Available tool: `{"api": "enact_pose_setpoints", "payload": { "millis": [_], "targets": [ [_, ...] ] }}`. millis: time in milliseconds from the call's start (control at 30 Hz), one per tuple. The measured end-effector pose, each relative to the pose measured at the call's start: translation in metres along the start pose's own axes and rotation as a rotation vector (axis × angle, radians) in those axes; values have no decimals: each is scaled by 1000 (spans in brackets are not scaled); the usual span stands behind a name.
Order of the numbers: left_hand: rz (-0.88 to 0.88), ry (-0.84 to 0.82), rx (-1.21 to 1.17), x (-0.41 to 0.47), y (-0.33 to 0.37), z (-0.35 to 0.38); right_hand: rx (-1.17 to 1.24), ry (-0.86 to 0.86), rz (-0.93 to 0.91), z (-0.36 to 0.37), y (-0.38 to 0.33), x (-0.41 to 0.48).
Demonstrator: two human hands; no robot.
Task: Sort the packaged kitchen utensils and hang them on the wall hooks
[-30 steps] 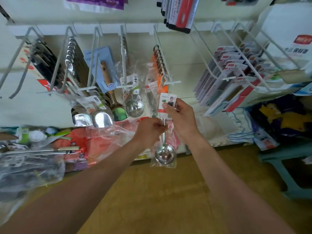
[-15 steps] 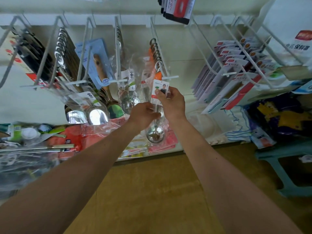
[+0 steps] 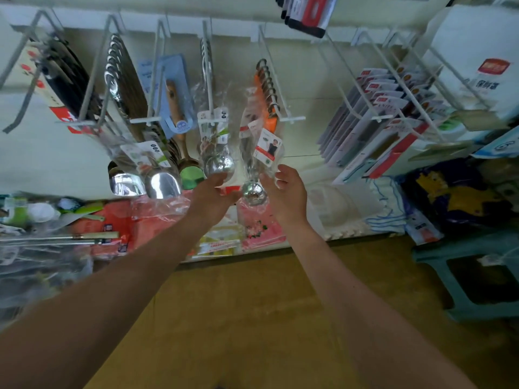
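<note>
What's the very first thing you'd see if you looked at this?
In the middle, a left hand and a right hand reach up on either side of a shiny ladle in a clear bag. Above them a row of white wall hooks carries more packaged utensils. Two big spoons gleam to the left.

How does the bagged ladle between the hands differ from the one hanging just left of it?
The ladle between the hands has a smaller bowl hanging lower; the neighbouring ladle has a larger bowl, higher up. The first carries a white card with a red strip; the neighbour's labels show green stripes. The left hand and right hand flank the first, not the neighbour. Both are shiny steel, bowl down, in clear bags.
</note>
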State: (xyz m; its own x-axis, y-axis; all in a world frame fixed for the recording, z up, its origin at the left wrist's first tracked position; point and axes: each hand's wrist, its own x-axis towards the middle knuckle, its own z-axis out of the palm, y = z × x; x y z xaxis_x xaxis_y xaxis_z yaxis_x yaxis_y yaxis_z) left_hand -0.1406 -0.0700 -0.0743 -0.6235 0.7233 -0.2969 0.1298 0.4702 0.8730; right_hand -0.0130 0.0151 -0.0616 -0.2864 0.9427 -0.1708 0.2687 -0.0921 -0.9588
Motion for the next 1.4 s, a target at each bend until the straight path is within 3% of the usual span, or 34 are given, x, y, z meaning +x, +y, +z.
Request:
{"api": "enact_pose_setpoints", "payload": {
  "millis": [233,433,800,1067,1400],
  "targets": [
    [85,78,88,-29,0,-21,-81,6,-19,0,-13,-36],
    [205,129,141,-54,2,-47,-245,-142,-181,8,-32,-78],
    [366,179,245,-101,-5,-126,-443,-209,-330,57,-84,-156],
    [290,356,309,-152,-59,-267,-518,-340,-530,187,-113,-232],
    [63,682,342,-267,-206,-502,-593,-728,-748,416,-128,-396]
  ]
}}
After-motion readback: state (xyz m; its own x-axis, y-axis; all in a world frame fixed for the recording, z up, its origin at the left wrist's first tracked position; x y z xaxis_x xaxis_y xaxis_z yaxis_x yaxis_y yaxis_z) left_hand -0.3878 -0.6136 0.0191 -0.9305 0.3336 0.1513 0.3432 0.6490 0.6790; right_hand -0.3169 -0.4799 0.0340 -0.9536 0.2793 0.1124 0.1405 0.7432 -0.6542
